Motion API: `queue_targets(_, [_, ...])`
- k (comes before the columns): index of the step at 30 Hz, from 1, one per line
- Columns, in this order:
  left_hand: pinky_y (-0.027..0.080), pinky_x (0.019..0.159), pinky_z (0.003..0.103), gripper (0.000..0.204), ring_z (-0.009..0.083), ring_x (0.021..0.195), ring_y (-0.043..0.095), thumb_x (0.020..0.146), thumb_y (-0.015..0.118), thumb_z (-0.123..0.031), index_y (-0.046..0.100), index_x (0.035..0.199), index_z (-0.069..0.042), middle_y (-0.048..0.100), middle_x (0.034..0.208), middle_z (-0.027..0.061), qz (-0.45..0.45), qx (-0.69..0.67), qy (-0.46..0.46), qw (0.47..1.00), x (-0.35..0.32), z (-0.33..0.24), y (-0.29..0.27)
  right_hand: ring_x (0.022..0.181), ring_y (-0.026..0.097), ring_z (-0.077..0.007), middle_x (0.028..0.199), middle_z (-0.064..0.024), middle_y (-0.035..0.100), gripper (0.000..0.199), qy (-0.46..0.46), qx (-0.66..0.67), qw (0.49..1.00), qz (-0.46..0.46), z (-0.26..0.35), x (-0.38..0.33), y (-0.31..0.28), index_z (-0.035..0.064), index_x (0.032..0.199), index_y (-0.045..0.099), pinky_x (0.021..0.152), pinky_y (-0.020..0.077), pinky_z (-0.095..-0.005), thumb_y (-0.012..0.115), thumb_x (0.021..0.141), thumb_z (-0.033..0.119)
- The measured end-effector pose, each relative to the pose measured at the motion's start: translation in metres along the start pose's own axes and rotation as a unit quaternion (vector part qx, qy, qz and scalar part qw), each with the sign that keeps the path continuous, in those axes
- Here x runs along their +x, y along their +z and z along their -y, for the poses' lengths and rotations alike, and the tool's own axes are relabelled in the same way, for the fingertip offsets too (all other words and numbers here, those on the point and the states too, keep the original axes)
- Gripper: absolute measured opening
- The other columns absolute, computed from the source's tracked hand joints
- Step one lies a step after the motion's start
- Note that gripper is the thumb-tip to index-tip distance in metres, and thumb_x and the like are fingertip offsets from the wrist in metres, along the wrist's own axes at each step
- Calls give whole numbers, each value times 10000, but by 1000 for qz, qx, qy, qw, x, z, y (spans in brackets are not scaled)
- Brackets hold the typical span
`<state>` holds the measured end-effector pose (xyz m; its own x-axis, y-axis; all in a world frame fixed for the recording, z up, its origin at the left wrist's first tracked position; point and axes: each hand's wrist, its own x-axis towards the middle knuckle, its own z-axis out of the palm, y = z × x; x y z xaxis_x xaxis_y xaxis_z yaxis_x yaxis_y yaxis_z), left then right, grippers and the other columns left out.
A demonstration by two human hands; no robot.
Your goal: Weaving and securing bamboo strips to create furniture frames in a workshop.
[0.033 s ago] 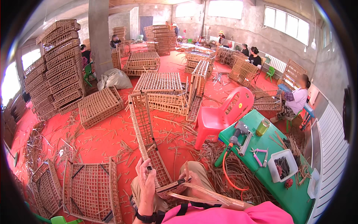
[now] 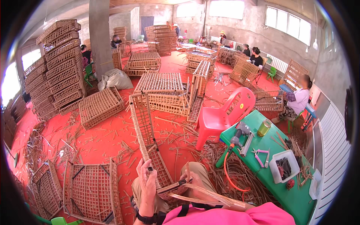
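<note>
My left hand [image 2: 147, 180] is closed around the edge of a long wicker lattice panel [image 2: 144, 127]; my right hand [image 2: 186, 179] grips its lower end. The panel stands on my lap, left of the green table [image 2: 296, 198] and the red plastic chair [image 2: 225, 114].

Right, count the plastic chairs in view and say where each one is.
3: a red plastic chair beside the green table, a green chair by the left crate stacks, another green chair far right. More may be hidden.
</note>
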<state>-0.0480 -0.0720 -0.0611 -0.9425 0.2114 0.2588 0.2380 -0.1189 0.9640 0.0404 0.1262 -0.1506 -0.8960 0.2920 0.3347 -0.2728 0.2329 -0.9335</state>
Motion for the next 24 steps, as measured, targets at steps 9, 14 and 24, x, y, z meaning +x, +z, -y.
queue_targets(9, [263,1164,380,473,224,1409,332,905,558,-92,533,1375,-48,301,1547,107,12,18,-2,1000,-1,-9,2,752,645,-259,807,-95,672,346,24,37,999,-2,-33,-5,-9,40,991,610,868,445,-397,646,919,376])
queue_targets(14, [256,1168,381,483,231,1416,327,902,565,-110,537,1380,-51,307,1545,110,12,10,-3,1000,-1,-10,2,814,708,-365,899,-153,723,512,-16,15,999,43,-47,-6,-12,60,1150,534,1052,454,-497,805,821,342])
queue_targets(24, [278,1126,337,509,193,1362,372,896,590,-153,545,1394,-57,337,1526,74,2,5,-8,1000,-1,-6,2,777,698,-353,882,-154,714,414,-9,27,998,47,-50,-8,-11,80,1129,517,957,509,-474,773,865,269])
